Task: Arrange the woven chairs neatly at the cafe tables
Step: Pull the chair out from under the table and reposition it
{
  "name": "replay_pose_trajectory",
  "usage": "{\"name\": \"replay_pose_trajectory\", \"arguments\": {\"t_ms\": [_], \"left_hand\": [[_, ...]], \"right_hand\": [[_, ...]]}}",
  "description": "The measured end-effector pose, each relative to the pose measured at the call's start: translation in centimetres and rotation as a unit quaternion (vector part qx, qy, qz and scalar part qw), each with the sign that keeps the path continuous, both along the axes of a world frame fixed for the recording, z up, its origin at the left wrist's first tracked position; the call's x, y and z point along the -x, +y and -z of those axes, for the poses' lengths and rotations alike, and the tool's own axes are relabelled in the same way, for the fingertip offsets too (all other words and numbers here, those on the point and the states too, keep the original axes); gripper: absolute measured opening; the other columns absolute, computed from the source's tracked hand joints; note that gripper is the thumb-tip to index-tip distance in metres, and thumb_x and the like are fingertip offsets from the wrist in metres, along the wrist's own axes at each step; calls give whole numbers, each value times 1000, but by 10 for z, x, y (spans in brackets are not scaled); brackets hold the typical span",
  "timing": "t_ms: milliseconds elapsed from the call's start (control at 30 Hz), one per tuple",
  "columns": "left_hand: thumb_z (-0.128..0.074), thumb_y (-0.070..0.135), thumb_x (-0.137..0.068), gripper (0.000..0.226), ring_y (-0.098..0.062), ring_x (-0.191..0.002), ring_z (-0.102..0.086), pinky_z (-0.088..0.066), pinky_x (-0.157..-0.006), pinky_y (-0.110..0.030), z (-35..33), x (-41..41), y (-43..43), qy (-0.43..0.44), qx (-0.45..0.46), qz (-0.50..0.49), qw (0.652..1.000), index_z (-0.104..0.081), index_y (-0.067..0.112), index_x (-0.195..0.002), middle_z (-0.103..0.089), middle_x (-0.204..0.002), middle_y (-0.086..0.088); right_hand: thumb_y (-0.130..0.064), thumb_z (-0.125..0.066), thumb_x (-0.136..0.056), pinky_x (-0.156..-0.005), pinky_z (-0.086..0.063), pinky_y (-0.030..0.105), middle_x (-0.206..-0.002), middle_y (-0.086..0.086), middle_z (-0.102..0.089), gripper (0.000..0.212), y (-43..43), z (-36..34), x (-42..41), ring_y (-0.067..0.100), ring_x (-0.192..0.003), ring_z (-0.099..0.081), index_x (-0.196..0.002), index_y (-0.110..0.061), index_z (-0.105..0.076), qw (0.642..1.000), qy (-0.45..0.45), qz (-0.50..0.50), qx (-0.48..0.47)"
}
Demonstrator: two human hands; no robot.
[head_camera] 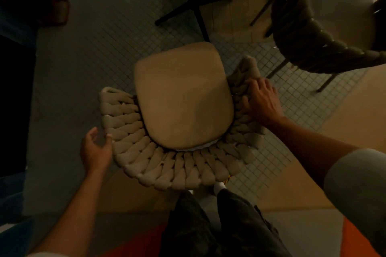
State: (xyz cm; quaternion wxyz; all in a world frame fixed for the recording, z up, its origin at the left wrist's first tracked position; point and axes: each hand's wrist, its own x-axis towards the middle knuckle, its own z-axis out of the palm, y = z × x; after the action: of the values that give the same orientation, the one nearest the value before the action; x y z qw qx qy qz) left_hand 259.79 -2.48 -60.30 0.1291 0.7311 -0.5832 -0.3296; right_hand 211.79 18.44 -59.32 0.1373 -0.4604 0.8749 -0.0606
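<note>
Woven cream cord forms the curved back of the nearest chair (167, 165), which cups a tan seat cushion (181, 98) and stands on the tiled floor (108, 48) just before the table base (194, 6). The right hand (261, 98) grips the weave on the chair's right side. The left hand (96, 148), fingers loosely apart, lies just beside the left rim.

Right hand (261, 99) grips woven chair (181, 100); left hand (96, 150) touches it.

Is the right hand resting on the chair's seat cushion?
No, the right hand grips the braided side of the woven chair, beside the seat cushion rather than on it.
</note>
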Motion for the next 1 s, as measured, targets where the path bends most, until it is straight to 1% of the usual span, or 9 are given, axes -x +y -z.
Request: {"name": "replay_pose_trajectory", "arguments": {"t_ms": [167, 233, 300, 400, 533, 667, 800, 900, 1000], "left_hand": [[-72, 56, -80, 66, -31, -113, -66, -54, -97, -50, 20, 18, -39, -19, -68, 7, 997, -61, 11, -128, -69, -124, -15], [-74, 45, -86, 61, -38, -118, -62, -52, -98, -47, 24, 28, -47, -35, -81, 13, 996, -58, 6, -130, -64, -129, -22], [-76, 36, -87, 64, -39, -123, -59, -48, -101, -45, 27, 38, -50, -40, -96, 2, 995, -51, 3, -136, -59, -136, -24], [-78, 32, -84, 66, -38, -123, -59, -50, -102, -48, 36, 44, -53, -45, -106, -15, 993, -47, 6, -137, -58, -137, -24], [-77, 28, -85, 65, -41, -127, -56, -48, -104, -46, 36, 54, -59, -80, -107, -27, 991, -46, 6, -139, -56, -140, -25], [-74, 22, -89, 62, -41, -129, -54, -45, -106, -45, 29, 77, -71, -94, -90, 18, 991, -45, 4, -141, -53, -142, -25], [-73, 17, -89, 59, -41, -124, -57, -47, -104, -47, 27, 104, -92, -76, -83, 95, 989, -43, 8, -139, -57, -137, -24], [-75, 20, -87, 76, -39, -131, -53, -43, -110, -44, 27, 122, -102, -72, -84, 142, 984, -33, 9, -150, -50, -146, -21], [-74, 29, -90, 96, -38, -143, -40, -34, -117, -44, 22, 128, -96, -85, -87, 167, 978, -12, 13, -161, -34, -160, -19]], "right_hand": [[-33, -62, -90, -103, -45, 48, -150, 11, -29, 66, -27, 11, -2, 33, -136, -36, -146, -15, -31, 984, -28, 167, 59], [-31, -60, -94, -103, -44, 45, -153, 13, -29, 67, -34, 19, -2, 33, -137, -37, -149, -10, -29, 965, -49, 251, 52], [-33, -59, -97, -100, -46, 48, -151, 16, -36, 66, -34, 25, -4, 36, -132, -46, -150, -7, -29, 946, -92, 310, 28], [-31, -57, -100, -93, -49, 51, -144, 20, -47, 59, -24, 33, -7, 41, -121, -56, -148, -7, -32, 946, -102, 306, -17], [-34, -55, -101, -90, -54, 53, -135, 20, -57, 56, -9, 30, 2, 41, -115, -61, -147, -15, -30, 957, -110, 268, -22], [-33, -56, -100, -85, -54, 50, -128, 20, -60, 53, 1, 27, 7, 40, -109, -62, -143, -13, -32, 952, -113, 283, -21], [-37, -59, -98, -70, -52, 44, -113, 15, -63, 54, 23, 29, 19, 34, -95, -64, -140, -17, -32, 945, -133, 299, -25], [-41, -63, -95, -80, -55, 52, -121, 18, -63, 64, 34, 28, 26, 39, -104, -64, -144, -16, -29, 941, -146, 304, -32], [-39, -64, -95, -83, -55, 51, -134, 19, -57, 72, 42, 27, 21, 39, -113, -62, -150, -18, -23, 943, -139, 301, -35]]}}
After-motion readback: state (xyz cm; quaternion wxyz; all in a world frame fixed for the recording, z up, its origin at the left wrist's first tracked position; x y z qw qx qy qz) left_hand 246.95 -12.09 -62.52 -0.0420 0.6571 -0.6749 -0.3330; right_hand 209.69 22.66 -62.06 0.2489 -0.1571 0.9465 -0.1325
